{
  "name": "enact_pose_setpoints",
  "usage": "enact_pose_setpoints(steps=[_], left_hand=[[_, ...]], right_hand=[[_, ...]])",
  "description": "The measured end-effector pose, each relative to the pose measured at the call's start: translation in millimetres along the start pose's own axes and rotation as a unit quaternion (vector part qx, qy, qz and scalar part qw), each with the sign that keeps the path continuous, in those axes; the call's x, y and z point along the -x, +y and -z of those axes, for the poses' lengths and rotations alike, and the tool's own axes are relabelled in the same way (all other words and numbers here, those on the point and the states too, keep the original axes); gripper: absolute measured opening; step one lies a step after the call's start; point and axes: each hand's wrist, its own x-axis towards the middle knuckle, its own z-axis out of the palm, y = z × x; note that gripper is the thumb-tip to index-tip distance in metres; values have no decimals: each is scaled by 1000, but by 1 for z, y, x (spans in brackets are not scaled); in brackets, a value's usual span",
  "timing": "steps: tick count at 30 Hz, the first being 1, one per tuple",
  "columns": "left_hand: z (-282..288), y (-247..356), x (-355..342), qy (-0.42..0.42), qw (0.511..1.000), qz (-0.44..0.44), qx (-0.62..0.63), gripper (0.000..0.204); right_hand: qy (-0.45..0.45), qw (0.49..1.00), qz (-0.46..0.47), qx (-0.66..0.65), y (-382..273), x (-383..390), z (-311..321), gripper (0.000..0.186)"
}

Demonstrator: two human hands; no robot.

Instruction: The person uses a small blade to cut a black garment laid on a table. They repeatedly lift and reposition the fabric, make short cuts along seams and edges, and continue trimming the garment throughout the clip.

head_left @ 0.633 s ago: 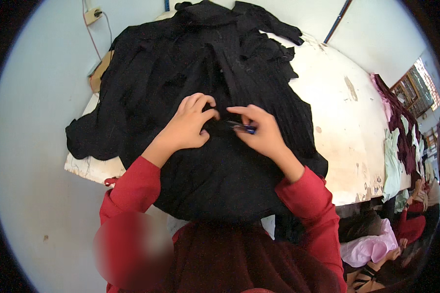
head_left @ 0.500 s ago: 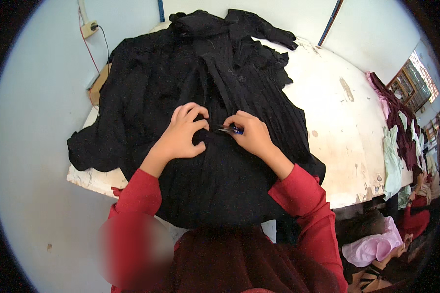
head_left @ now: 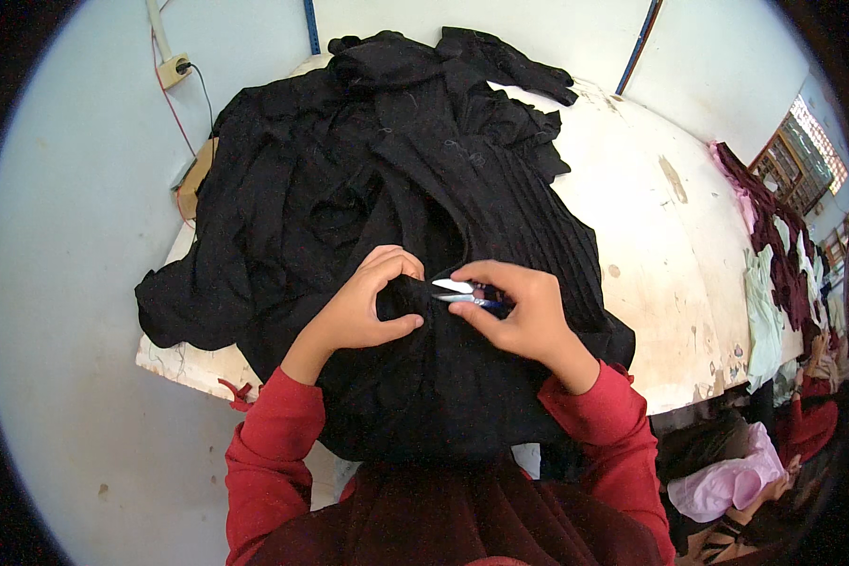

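Note:
A large black garment (head_left: 514, 203) with long folds and pleats lies spread over a pale table. My left hand (head_left: 360, 307) pinches a fold of it, the fabric bunched between thumb and fingers. Close by on the right, my right hand (head_left: 533, 316) grips small thread snips (head_left: 455, 297) with silver blades and a blue handle. Their blades are parted and point left, toward the fold at my left fingertips. Light loose threads (head_left: 472, 151) show on the garment's upper part. Whether the blades touch a thread is too small to tell.
The stained white tabletop (head_left: 665, 274) extends to the right. Pale green cloth (head_left: 762, 311) and maroon cloth (head_left: 778, 269) hang at its right end. A co-worker's red sleeve (head_left: 811, 434) and a pink cloth (head_left: 731, 472) are at lower right. A socket (head_left: 173, 71) is on the left wall.
Both hands are lower in the picture, with the fold raised between the left fingers. The snips are now in plainer sight with blades apart. A deep crease has formed in the garment above the hands.

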Motion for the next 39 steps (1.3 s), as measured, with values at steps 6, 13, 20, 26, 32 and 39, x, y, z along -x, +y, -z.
enact_pose_setpoints(steps=[6, 13, 20, 26, 32, 39], left_hand=[[-1, 4, 0, 4, 1000, -11, -14, 38], [-1, 2, 2, 6, 999, -9, -34, 40], [-4, 0, 2, 11, 999, -14, -30, 41], [-2, -1, 2, 12, 998, -33, -44, 41], [-3, 15, 2, 83, 983, -29, -160, 42], [-50, 21, 19, 311, 858, -133, -386, 19]], right_hand=[[13, 990, 97, 97, -5, -2, -7, 19], [18, 980, 116, 159, -8, -5, -6, 17], [8, 976, 136, 170, -7, -8, -7, 14], [35, 998, -8, -43, 4, -15, 0, 29], [-100, 980, -72, -157, 25, -23, -15, 39], [88, 973, -52, -206, 31, 14, -43, 19]])
